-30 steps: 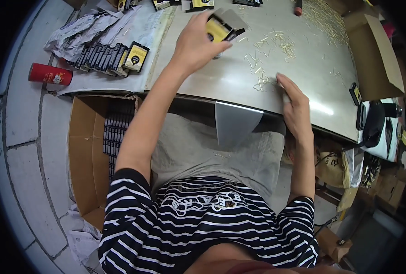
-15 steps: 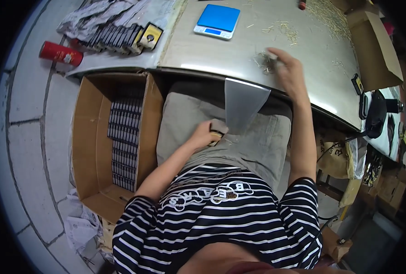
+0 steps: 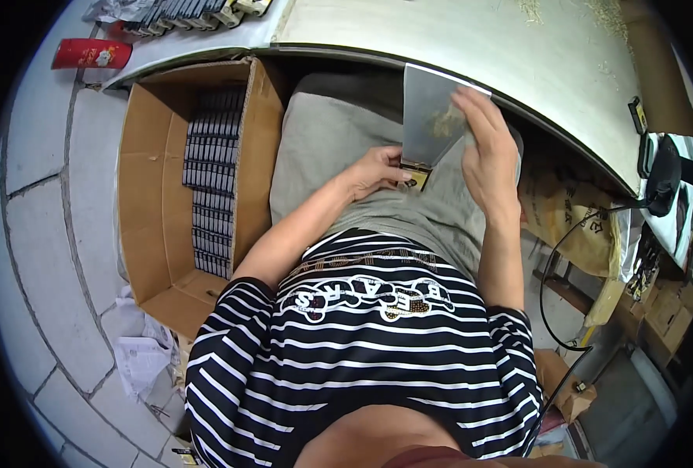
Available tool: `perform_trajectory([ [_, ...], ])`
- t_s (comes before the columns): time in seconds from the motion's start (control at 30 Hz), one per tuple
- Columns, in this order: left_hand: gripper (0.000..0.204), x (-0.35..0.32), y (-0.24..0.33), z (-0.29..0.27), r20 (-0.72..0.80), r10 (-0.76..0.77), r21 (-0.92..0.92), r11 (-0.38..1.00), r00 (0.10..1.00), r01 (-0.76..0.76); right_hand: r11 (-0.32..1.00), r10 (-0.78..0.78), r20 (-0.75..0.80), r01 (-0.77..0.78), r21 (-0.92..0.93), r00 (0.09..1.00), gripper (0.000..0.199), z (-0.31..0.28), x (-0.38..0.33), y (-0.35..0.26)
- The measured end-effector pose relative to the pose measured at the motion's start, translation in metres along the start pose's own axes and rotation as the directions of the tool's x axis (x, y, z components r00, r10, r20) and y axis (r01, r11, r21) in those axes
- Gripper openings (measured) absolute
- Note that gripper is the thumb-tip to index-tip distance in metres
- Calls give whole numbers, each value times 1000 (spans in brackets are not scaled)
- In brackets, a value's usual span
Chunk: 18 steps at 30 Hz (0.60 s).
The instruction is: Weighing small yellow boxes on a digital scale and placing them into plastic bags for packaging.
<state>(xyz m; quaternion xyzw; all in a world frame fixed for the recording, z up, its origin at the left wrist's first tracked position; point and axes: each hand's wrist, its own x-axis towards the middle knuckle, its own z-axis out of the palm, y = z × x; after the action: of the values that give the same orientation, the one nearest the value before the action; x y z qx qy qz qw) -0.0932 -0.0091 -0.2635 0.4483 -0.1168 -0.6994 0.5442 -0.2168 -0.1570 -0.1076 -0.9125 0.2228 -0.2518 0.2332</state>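
My left hand [image 3: 374, 173] is closed on a small black-and-yellow box [image 3: 416, 179] above my lap. The box sits at the narrow lower end of a grey sheet chute [image 3: 424, 117], whose wide upper end is at the table edge. A small cluster of thin, brass-coloured pins [image 3: 443, 122] lies in the chute. My right hand [image 3: 490, 160] is at the chute's right side, fingers stretched out, fingertips over its upper edge beside the pins. Its thumb is partly hidden.
A cardboard carton [image 3: 153, 210] with rows of dark boxes [image 3: 211, 179] stands at my left. Behind it are a red can [image 3: 93, 54] and a row of small boxes [image 3: 183, 15]. More pins [image 3: 530, 9] lie on the table [image 3: 409, 27]. A black cable [image 3: 545, 300] hangs at right.
My right hand has come from the tabletop to the chute, and pins now show in it. My left hand has brought the box up to the chute's lower end. The view has shifted.
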Motion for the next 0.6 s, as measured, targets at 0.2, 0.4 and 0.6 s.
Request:
perform_trajectory([
  [0.2, 54, 2, 9, 10, 24, -45, -92, 995, 999, 47, 928, 228, 116, -252, 274, 967, 48, 35, -55, 21],
  [0.4, 29, -8, -1, 4, 2, -105, 115, 988, 994, 104, 943, 252, 355, -311, 120, 900, 33, 30, -40, 13],
  [0.6, 25, -29, 51, 36, 31, 241, 308, 921, 970, -239, 967, 185, 516, -248, 56, 836, 28, 0, -13, 8],
])
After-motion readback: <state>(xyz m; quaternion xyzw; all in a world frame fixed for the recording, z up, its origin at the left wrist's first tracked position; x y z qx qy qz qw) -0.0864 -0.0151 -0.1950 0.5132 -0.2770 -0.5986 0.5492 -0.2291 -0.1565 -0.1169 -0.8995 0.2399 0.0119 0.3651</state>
